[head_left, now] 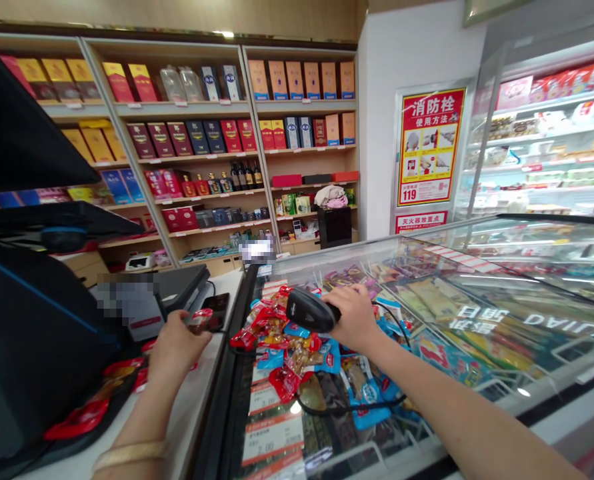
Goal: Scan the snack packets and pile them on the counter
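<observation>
My left hand (179, 343), with a bangle at the wrist, is closed on a small red snack packet (201, 320) above the white counter (177, 407). My right hand (355, 317) grips the handle of a black barcode scanner (309, 310), its head pointing left. Beneath the scanner, a pile of red and blue snack packets (301, 357) lies on the glass top of a freezer. More red packets (89, 413) lie on the counter at the base of the black terminal, left of my left hand. The scanner's black cable (347, 408) loops across the pile.
A black checkout terminal (31, 320) stands at the left. A phone (217, 308) lies on the counter beyond my left hand. The glass-topped freezer (477, 300) fills the right side. Shelves of boxed bottles (191, 140) line the back wall, beside a red fire hydrant poster (431, 150).
</observation>
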`<state>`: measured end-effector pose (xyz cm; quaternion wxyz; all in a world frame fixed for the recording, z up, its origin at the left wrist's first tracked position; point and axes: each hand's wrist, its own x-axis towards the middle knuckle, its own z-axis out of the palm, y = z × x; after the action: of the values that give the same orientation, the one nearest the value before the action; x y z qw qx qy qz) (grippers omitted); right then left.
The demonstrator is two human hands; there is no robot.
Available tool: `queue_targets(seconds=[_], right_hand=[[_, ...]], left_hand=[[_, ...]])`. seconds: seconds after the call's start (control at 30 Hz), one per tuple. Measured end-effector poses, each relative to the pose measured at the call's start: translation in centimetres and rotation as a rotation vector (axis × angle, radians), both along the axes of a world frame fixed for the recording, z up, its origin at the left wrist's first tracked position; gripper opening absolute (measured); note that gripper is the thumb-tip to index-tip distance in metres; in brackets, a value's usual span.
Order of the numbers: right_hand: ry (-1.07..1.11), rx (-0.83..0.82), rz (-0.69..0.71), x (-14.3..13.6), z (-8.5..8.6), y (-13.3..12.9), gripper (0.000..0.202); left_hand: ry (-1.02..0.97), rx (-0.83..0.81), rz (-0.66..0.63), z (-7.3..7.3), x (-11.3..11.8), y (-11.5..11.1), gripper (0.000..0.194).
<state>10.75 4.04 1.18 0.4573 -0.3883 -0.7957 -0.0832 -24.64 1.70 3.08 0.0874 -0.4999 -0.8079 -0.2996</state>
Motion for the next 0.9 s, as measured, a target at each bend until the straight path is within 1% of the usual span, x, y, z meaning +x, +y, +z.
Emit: queue_targets(seconds=[0.07, 0.13, 0.17, 0.23, 0.3, 0.4, 0.5, 0.6, 0.7, 0.9], right_hand=[[0.014, 0.0, 0.005, 0.0, 0.1, 0.0, 0.019], [0.022, -0.003, 0.008, 0.0, 0.1, 0.0, 0.019], [0.021, -0.006, 0.007, 0.0, 0.1, 0.0, 0.019], [0.004, -0.016, -0.002, 0.0, 0.2, 0.0, 0.02], [-0.031, -0.026, -0.006, 0.0, 0.3, -0.1, 0.021], [-0.084, -0.031, 0.004, -0.2, 0.6, -0.6, 0.021], [-0.123, -0.035, 0.019, -0.4, 1.0, -1.3, 0.02], [-0.159, -0.044, 0.042, -0.8, 1.3, -2.0, 0.022], [-0.189, -0.062, 0.05, -1.2, 1.4, -2.5, 0.023], [-0.226, -0.103, 0.026, -1.3, 1.5, -2.7, 0.023]], left_hand=[[-0.105, 0.167, -0.079, 0.1, 0.9, 0.2, 0.055], [-0.171, 0.328, -0.191, 0.0, 1.9, 0.3, 0.056], [-0.173, 0.386, -0.247, -0.2, 2.3, 0.4, 0.057], [-0.111, 0.435, -0.344, -0.5, 3.1, 0.4, 0.057], [0.027, 0.413, -0.404, -0.7, 3.7, 0.4, 0.052], [0.245, 0.327, -0.449, -0.7, 4.6, 0.3, 0.04], [0.36, 0.241, -0.486, -0.7, 5.6, 0.2, 0.033], [0.411, 0.205, -0.524, -0.9, 6.6, 0.0, 0.032], [0.419, 0.181, -0.56, -1.1, 7.3, -0.1, 0.033], [0.396, 0.176, -0.608, -1.2, 7.5, -0.2, 0.031]])
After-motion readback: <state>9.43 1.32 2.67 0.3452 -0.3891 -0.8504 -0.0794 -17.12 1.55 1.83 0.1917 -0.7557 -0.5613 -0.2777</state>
